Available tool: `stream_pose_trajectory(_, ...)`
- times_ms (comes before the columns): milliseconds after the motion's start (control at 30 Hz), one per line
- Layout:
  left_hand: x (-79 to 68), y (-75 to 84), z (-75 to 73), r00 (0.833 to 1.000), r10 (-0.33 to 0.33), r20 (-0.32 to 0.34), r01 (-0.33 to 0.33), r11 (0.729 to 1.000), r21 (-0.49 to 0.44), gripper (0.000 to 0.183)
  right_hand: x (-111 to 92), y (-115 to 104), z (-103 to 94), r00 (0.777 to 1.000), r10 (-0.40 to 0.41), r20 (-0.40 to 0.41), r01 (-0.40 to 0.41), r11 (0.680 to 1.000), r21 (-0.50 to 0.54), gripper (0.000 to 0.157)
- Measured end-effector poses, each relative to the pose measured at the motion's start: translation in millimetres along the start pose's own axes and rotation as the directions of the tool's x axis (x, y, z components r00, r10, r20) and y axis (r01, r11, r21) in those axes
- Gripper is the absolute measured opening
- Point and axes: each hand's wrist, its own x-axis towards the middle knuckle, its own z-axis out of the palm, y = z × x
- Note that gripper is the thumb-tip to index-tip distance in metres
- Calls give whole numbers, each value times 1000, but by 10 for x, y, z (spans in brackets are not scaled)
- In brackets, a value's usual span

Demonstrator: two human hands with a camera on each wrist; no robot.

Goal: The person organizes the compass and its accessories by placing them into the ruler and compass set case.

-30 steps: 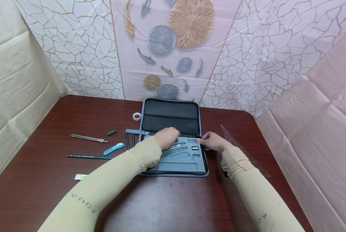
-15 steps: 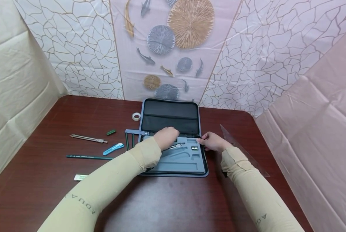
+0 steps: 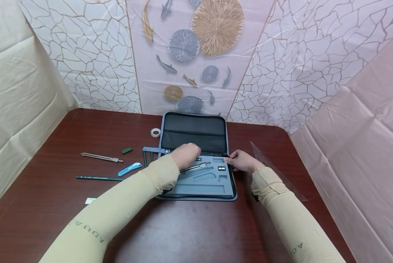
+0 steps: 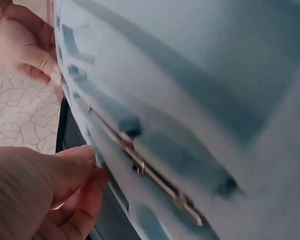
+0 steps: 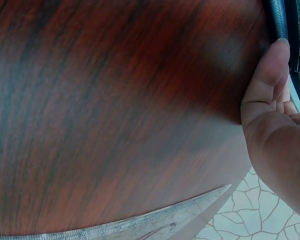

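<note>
An unzipped blue-grey zip case [image 3: 227, 142] lies on the table with a light blue moulded tray [image 3: 193, 190] in its base. A metal compass [image 3: 195, 167] lies slantwise across the tray, also seen in the left wrist view. My left hand [image 3: 185, 157] is over the tray's upper edge; its thumb and index tips come close together there, and I cannot tell whether they hold anything. A small green-and-white piece [image 3: 221, 168] sits in a recess. My right hand [image 3: 244, 160] grips the case's right edge near the hinge, thumb on the tray's corner.
Left of the case lie a second compass [image 3: 101, 157], a blue utility knife [image 3: 129, 169], a green block [image 3: 127, 150], a dark green pencil [image 3: 99, 178] and a white-green box [image 3: 90, 201]. A tape roll [image 3: 155, 132] sits behind. A clear set square [image 3: 272, 168] lies at right.
My left hand has shifted slightly left, showing more of the compass and of a small piece in the tray's upper recess. My right hand keeps its grip on the edge.
</note>
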Motion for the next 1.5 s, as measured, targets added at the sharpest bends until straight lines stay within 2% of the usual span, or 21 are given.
stream_pose_trajectory(200, -154, -170, -68, 999, -46, -14, 45, 998, -52, 13, -10, 9, 3, 1000, 4, 11, -5, 1000, 11, 45)
stream_pose_trajectory(367, -343, -363, -170, 996, -88, -30, 86, 994, -73, 19, -8, 25, -1, 1000, -11, 8, 10, 1000, 6, 46)
stream_pose_trajectory(567, -567, -682, -236, 987, -152, -59, 146, 984, -105, 24, -19, 48, -8, 1000, -9, 6, 9, 1000, 0, 45)
stream_pose_trajectory(700, -728, -892, -258, 973, -212, -95, 201, 972, -118, 27, -24, 43, 1, 1000, -11, 8, 11, 1000, 4, 44)
stream_pose_trajectory(867, -982, -1131, -244, 950, -290, -117, 281, 956, -88, 31, -15, 30, 6, 1000, -13, 15, 12, 1000, 19, 43)
stream_pose_trajectory(1033, -1165, -1386, -190, 935, -327, -133, 322, 945, -63, 29, -9, 21, 9, 1000, -14, 17, 14, 1000, 16, 44)
stream_pose_trajectory(1300, -1343, -1649, -187, 920, -368, -139, 368, 929, -21, 27, 8, 11, 1, 1000, -14, 11, 14, 1000, 12, 44)
stream_pose_trajectory(1500, -1419, -1741, -191, 915, -380, -137, 384, 923, 6, 20, 21, 21, 10, 1000, -13, 18, 13, 1000, 12, 42)
